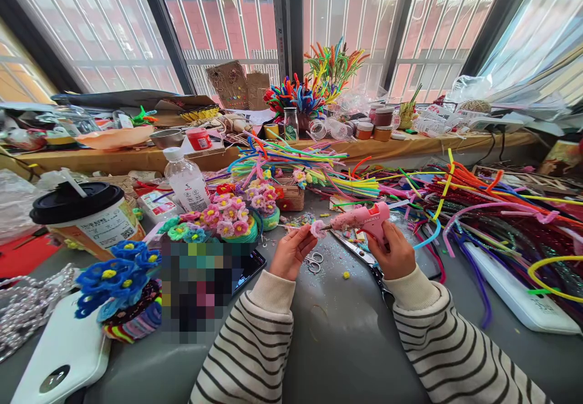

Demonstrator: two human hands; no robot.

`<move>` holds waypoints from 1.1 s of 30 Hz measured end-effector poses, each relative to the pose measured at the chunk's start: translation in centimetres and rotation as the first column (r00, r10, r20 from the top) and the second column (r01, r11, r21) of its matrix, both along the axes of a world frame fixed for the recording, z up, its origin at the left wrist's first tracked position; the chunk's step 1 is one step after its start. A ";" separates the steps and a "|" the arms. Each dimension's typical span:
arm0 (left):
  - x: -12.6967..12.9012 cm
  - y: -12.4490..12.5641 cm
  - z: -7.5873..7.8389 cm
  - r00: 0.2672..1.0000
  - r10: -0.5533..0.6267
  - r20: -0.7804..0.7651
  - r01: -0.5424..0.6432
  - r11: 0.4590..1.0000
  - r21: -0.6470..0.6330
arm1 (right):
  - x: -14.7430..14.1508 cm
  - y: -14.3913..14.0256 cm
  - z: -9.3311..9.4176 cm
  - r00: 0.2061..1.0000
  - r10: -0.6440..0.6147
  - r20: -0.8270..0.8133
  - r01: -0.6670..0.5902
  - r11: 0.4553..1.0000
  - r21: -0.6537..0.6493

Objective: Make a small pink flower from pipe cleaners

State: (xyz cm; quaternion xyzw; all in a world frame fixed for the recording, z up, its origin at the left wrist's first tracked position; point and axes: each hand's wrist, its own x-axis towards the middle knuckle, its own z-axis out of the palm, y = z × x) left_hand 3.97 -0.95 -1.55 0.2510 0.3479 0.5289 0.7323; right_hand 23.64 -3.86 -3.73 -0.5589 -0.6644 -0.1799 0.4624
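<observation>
The right hand (395, 253) is clenched around the grip of one pink plastic hot-glue gun (364, 219), which lies level with its nozzle pointing toward nine o'clock. The left hand (290, 252) pinches one small pink fuzzy pipe-cleaner flower (317, 229) between its fingers (304, 237), and the nozzle tip touches that flower. Both hands hover over the grey tabletop (337, 331), near its middle.

Just under the hands lie two pairs of scissors: a small silver pair (313, 262) at six o'clock from the flower, and a larger black-handled pair (364, 258) running beneath the right hand. At nine o'clock from the left hand sits one dark smartphone (249, 268), and beyond it, at ten o'clock, two woven baskets of pink flowers (230, 219). One basket of blue flowers (119, 288) stands farther out at eight o'clock. One lidded paper drink cup (88, 219) and one clear plastic bottle (186, 180) stand at ten o'clock. A loose heap of coloured pipe cleaners (455, 200), too many to count, spreads from twelve to three o'clock. One white power strip (519, 297) lies at three o'clock.
</observation>
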 end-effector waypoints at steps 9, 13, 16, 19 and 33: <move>0.0 0.2 -0.3 1.000 -0.014 0.005 0.014 1.000 0.011 | -0.1 0.0 0.3 0.999 -0.025 0.030 0.023 0.999 0.046; 0.0 0.1 -0.3 1.000 -0.020 0.006 0.020 0.999 0.036 | 0.1 0.0 0.1 1.000 -0.008 0.031 0.005 0.995 0.096; 0.0 0.0 -0.3 1.000 -0.010 0.003 0.009 0.999 0.049 | 0.2 0.2 -0.2 0.999 -0.022 0.045 0.017 0.993 0.118; 0.0 0.0 -0.2 1.000 0.006 -0.006 -0.006 0.999 0.054 | 0.3 0.3 -0.3 0.997 -0.046 0.069 0.037 0.990 0.138; -0.1 0.1 0.0 0.996 0.076 0.037 -0.078 0.996 0.038 | 0.4 0.0 0.4 0.986 -0.144 0.084 0.127 0.975 0.184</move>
